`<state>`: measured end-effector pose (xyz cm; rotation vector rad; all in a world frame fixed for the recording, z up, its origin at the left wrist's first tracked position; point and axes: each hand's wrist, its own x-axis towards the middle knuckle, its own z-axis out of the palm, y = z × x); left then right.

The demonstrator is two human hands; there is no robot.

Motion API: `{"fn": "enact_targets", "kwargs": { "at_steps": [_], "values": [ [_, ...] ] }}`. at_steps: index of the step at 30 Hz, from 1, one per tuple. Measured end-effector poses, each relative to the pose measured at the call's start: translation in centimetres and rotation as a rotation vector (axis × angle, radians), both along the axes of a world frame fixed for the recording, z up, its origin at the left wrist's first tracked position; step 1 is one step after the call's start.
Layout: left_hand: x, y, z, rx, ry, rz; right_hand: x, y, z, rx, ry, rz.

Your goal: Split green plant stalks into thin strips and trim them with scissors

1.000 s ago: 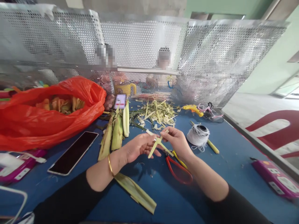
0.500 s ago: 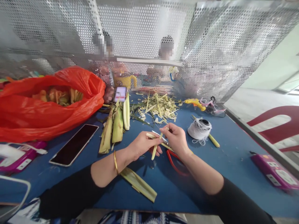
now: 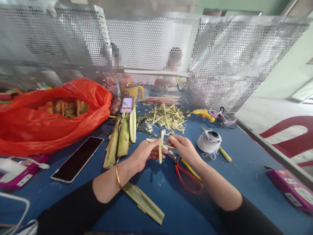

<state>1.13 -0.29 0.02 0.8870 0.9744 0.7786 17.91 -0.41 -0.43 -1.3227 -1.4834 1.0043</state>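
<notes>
My left hand (image 3: 145, 153), with a gold bangle at its wrist, is closed on crossed pale-green leaf strips (image 3: 161, 148). One strip stands roughly upright; others stick out to the left and right. My right hand (image 3: 183, 147) is pinched just right of the crossing, beside the end of a sideways strip. What sits between its fingertips is too small to make out. Below the hands lie scissors (image 3: 188, 186) with one red and one yellow handle, blades toward the strips. A folded leaf piece (image 3: 144, 202) rests on the table near my left forearm.
A red plastic bag (image 3: 56, 130) of husks and a phone (image 3: 77, 159) are at left. Husk pieces (image 3: 124, 137) and leaf scraps (image 3: 168, 117) lie ahead. At right are white string (image 3: 209, 142), a yellow glue gun (image 3: 204, 114) and a purple box (image 3: 290, 187). People sit behind the perforated screen (image 3: 151, 42).
The crossed strips have turned so one stands more upright. My right fingers have left its upper end and sit lower, to the right. The scissors show more. The view has tilted up slightly.
</notes>
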Motion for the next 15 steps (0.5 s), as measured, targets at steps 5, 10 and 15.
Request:
{"fn": "enact_targets", "kwargs": {
  "at_steps": [5, 10, 15],
  "values": [
    [0.09, -0.05, -0.38, 0.062, 0.036, 0.037, -0.33, -0.88, 0.12, 0.091, -0.254, 0.118],
    [0.25, -0.05, -0.26, 0.034, 0.037, 0.093, -0.24, -0.97, 0.55, 0.174, -0.351, 0.104],
    [0.06, 0.05, 0.15, -0.008, -0.050, 0.056, -0.03, -0.47, 0.63, 0.075, -0.179, 0.074]
  ]
}}
